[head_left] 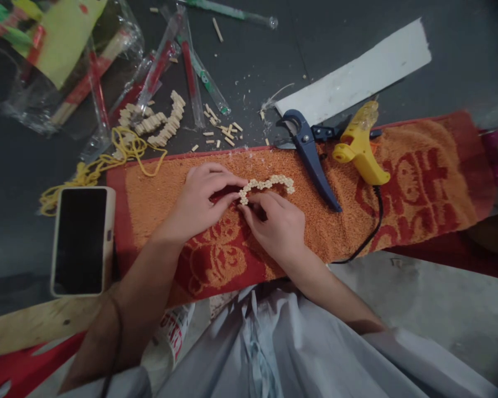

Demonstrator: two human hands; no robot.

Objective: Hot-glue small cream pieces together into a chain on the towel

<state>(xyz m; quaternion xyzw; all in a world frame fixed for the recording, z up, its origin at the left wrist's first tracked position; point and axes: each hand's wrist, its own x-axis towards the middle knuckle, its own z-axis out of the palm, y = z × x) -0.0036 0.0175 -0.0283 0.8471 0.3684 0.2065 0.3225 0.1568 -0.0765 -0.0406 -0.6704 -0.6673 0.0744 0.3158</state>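
A wavy strip of small joined wooden sticks (269, 182), seen from their pale cut ends, is held just above an orange and red towel (149, 193). My left hand (205, 199) pinches its left end between thumb and fingers. From below, my right hand (276, 221) grips the same end, thumb and fingertips closed near it; part of the contact is hidden. To the right lie a blue-handled cutter (311, 160) and a yellow glue gun (363, 146). More joined stick pieces (166, 121) rest at the upper left beside loose short sticks (228, 132).
At the left lies a phone (82, 243) near tangled yellow cord (91, 166). Plastic-wrapped sticks (103, 77) crowd the upper left. A white board (357, 72) lies at the back right. The glue gun's black cable (375, 226) runs over the towel's front edge.
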